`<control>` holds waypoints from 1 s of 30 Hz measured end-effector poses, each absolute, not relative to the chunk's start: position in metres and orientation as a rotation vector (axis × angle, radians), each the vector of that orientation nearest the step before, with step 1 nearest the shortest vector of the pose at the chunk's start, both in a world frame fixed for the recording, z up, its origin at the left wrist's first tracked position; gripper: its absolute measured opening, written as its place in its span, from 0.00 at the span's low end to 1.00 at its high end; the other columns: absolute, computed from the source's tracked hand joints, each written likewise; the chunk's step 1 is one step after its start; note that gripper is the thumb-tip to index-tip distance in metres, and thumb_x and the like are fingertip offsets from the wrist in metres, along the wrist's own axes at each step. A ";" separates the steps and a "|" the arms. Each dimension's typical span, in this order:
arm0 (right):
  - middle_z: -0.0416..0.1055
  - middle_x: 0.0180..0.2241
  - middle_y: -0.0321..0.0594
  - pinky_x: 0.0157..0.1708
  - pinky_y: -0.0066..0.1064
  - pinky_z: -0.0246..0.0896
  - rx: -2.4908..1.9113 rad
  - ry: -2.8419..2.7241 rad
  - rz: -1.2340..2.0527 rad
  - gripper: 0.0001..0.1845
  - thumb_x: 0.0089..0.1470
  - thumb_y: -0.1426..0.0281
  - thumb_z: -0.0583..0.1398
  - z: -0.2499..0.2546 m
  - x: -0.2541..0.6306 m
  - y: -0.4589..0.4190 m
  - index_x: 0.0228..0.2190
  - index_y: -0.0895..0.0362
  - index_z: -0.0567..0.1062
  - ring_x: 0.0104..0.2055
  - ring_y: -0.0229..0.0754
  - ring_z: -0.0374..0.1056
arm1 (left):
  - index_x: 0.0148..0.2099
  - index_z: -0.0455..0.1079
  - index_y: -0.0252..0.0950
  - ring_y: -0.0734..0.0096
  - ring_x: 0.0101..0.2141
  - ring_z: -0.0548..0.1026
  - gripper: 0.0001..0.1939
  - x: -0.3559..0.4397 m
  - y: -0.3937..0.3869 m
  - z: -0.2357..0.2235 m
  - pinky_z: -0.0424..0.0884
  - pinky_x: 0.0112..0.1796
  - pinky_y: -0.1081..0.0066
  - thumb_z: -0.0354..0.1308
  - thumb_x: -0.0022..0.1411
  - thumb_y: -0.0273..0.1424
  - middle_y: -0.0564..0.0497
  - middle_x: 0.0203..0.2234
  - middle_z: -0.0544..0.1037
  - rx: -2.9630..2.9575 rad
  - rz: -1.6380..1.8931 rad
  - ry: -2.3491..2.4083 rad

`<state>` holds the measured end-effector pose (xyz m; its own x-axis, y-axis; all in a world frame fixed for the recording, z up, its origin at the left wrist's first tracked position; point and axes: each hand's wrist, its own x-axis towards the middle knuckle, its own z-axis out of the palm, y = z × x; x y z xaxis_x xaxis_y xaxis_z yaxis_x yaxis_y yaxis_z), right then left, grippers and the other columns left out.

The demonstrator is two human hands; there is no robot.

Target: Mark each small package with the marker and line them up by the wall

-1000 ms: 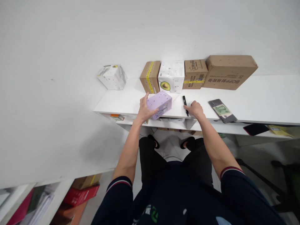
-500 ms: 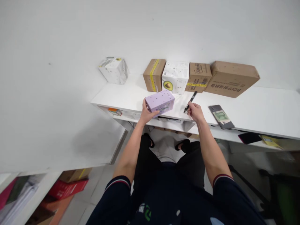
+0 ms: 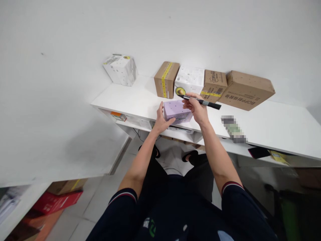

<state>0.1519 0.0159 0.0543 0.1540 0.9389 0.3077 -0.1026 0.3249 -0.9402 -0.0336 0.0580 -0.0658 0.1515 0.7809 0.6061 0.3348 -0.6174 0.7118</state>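
Observation:
A lilac box (image 3: 175,107) with small dark dots rests near the front edge of the white desk (image 3: 140,100). Its left end is gripped by my left hand (image 3: 162,121), thumb on the front face and fingers round the side. My right hand (image 3: 197,108) is closed on a black marker (image 3: 210,103), held over the box's right end. The marker lies almost level, its narrow end pointing left. Whether my right fingers touch the box, I cannot tell.
Along the wall stand a taped brown carton (image 3: 164,82), a white avocado-print box (image 3: 190,78), a second taped carton (image 3: 214,80) and a larger carton (image 3: 247,90). Another white box (image 3: 121,70) is at the far left. A blurred-out item (image 3: 233,129) lies at right.
My right hand has moved left and up, bringing the marker from beside the lilac box to above it. The marker now lies flatter. My left hand keeps its hold.

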 end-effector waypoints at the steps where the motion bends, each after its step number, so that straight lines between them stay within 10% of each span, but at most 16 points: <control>1: 0.74 0.29 0.33 0.32 0.30 0.69 -0.970 -1.211 0.912 0.15 0.52 0.58 0.64 0.055 0.149 0.021 0.38 0.52 0.74 0.28 0.35 0.68 | 0.70 0.49 0.44 0.56 0.57 0.69 0.44 -0.032 0.050 -0.061 0.74 0.49 0.58 0.65 0.59 0.46 0.36 0.60 0.64 1.990 1.512 1.114; 6: 0.65 0.24 0.29 0.29 0.29 0.61 -1.075 -1.389 0.724 0.07 0.51 0.70 0.62 0.047 0.134 0.045 0.34 0.54 0.70 0.25 0.34 0.61 | 0.47 0.71 0.38 0.60 0.52 0.72 0.13 -0.019 0.029 -0.039 0.71 0.52 0.58 0.52 0.70 0.39 0.41 0.48 0.72 1.999 1.828 1.272; 30: 0.62 0.21 0.29 0.25 0.27 0.53 -1.178 -1.463 0.727 0.11 0.53 0.64 0.63 0.037 0.124 0.046 0.24 0.54 0.69 0.24 0.33 0.56 | 0.40 0.73 0.39 0.62 0.44 0.76 0.13 -0.014 0.033 -0.044 0.70 0.50 0.58 0.51 0.70 0.38 0.44 0.39 0.78 2.182 1.812 1.272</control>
<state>0.1235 0.0459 0.0365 0.0602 0.9331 0.3547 0.2809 0.3251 -0.9030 -0.0143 0.0330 -0.0443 -0.0144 0.5939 0.8044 0.5549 -0.6645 0.5005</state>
